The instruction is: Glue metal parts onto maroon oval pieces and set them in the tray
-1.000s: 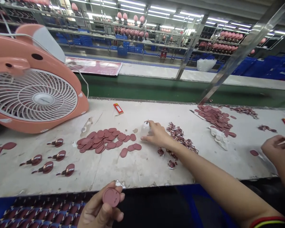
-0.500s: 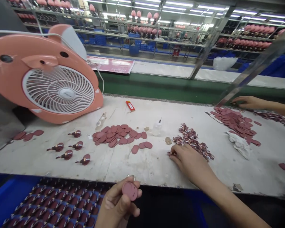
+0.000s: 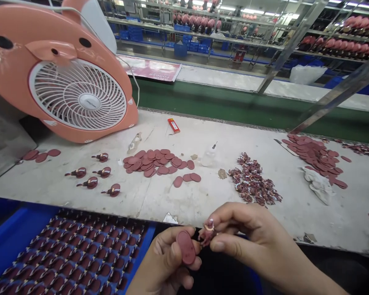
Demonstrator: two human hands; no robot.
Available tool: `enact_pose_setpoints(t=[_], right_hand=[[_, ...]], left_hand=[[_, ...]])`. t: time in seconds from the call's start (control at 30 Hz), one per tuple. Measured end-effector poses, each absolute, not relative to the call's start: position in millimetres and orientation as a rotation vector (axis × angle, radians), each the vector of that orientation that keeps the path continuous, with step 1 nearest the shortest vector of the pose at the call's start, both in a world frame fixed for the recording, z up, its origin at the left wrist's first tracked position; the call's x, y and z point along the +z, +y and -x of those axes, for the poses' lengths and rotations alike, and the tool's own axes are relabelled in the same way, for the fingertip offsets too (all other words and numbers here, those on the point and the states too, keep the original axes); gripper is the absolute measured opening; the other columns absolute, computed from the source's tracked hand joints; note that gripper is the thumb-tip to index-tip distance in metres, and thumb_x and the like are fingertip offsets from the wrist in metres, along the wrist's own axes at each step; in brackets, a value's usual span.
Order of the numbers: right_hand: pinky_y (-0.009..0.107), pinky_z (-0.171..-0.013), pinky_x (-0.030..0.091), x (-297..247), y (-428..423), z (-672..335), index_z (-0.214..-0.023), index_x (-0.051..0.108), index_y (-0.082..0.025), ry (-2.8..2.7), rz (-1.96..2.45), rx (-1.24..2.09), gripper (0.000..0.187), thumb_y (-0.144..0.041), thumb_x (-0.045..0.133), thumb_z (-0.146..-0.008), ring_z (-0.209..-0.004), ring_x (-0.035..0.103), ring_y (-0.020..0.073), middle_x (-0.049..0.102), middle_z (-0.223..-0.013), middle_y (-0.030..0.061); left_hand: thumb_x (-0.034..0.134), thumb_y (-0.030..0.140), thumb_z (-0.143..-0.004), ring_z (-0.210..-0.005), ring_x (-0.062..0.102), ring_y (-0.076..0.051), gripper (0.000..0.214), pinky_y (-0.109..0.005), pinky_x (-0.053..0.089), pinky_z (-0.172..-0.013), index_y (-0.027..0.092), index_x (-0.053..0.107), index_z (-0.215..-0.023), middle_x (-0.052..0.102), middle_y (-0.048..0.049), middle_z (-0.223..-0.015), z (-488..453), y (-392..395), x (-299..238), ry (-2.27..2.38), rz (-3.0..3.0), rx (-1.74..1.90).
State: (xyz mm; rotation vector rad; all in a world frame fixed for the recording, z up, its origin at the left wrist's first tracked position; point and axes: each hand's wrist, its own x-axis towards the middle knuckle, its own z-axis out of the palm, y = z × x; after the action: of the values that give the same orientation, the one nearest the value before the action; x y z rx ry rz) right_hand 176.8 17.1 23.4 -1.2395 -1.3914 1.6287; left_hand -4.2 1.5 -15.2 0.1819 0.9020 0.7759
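On the table (image 3: 199,205) stands one fan (image 3: 110,112); below the edge, one blue tray (image 3: 18,231) shows row on row of joined pieces (image 3: 94,284), too crowded to count, so much looks done. Plenty looks left: two piles of loose discs (image 3: 149,159), overlapping past counting, with three set just off the near pile and at least three beside the fan, plus a tangled heap of small figures (image 3: 253,180), also uncountable. Five joined pieces lie in a group on the left of the tabletop. The pair in hand appears not yet joined: the left hand (image 3: 164,260) pinches one held disc (image 3: 186,247) between thumb and fingers, and the right hand (image 3: 252,239) grips one held figure (image 3: 208,233) just beside it, before the table's near edge; whether they touch, I cannot tell.
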Motion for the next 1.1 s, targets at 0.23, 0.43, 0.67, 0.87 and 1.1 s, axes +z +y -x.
enact_pose_setpoints(t=[0.23, 0.43, 0.67, 0.87, 1.1], right_hand=[[0.011, -0.062, 0.050, 25.2, 21.2, -166.2, -0.085, 0.069, -0.022, -1.613, 1.265, 1.391, 0.015, -0.013, 0.072, -0.073, -0.068, 0.064, 0.0073, 0.069, -0.076, -0.0036], [0.005, -0.066, 0.047, 28.7, 21.4, -162.6, -0.089, 0.069, -0.027, -1.682, 1.235, 1.415, 0.028, -0.006, 0.072, -0.071, -0.067, 0.064, 0.0032, 0.071, -0.075, -0.0090], [0.007, -0.065, 0.045, 37.6, 27.8, -164.7, -0.085, 0.068, -0.023, -1.922, 1.260, 1.306, 0.014, -0.012, 0.069, -0.077, -0.067, 0.062, 0.0033, 0.070, -0.076, -0.0072], [0.008, -0.066, 0.045, 39.0, 30.4, -163.7, -0.086, 0.067, -0.021, -2.044, 1.288, 1.262, 0.009, -0.014, 0.066, -0.080, -0.068, 0.062, 0.0032, 0.070, -0.076, -0.0070], [0.012, -0.064, 0.047, 35.1, 31.5, -163.7, -0.083, 0.066, -0.020, -2.019, 1.266, 1.321, 0.005, -0.016, 0.066, -0.080, -0.066, 0.062, 0.0060, 0.070, -0.075, -0.0058]], left_hand=[[0.083, 0.043, -0.048, -0.053, 0.057, -0.007, 0.036, -0.013, 0.043, -0.043, 0.017, 0.074, -0.072, 0.061, 0.0012, -0.059, 4.3, 1.5, -14.2, 0.900, -0.179, 0.791], [0.082, 0.042, -0.051, -0.051, 0.055, -0.007, 0.034, -0.011, 0.044, -0.040, 0.014, 0.072, -0.067, 0.058, 0.0010, -0.055, 2.8, -1.0, -24.1, 0.831, -0.199, 0.834], [0.083, 0.041, -0.050, -0.051, 0.055, -0.007, 0.034, -0.012, 0.046, -0.041, 0.013, 0.072, -0.065, 0.058, 0.0011, -0.054, 2.8, 2.8, -20.3, 0.855, -0.173, 0.793], [0.082, 0.041, -0.052, -0.049, 0.055, -0.006, 0.032, -0.011, 0.047, -0.041, 0.014, 0.071, -0.065, 0.059, 0.0013, -0.054, 2.0, 0.2, -27.8, 0.842, -0.147, 0.821], [0.082, 0.036, -0.055, -0.051, 0.055, -0.005, 0.027, -0.010, 0.045, -0.041, 0.013, 0.070, -0.064, 0.058, 0.0012, -0.056, 2.2, -0.5, -30.0, 0.825, -0.110, 0.821]])
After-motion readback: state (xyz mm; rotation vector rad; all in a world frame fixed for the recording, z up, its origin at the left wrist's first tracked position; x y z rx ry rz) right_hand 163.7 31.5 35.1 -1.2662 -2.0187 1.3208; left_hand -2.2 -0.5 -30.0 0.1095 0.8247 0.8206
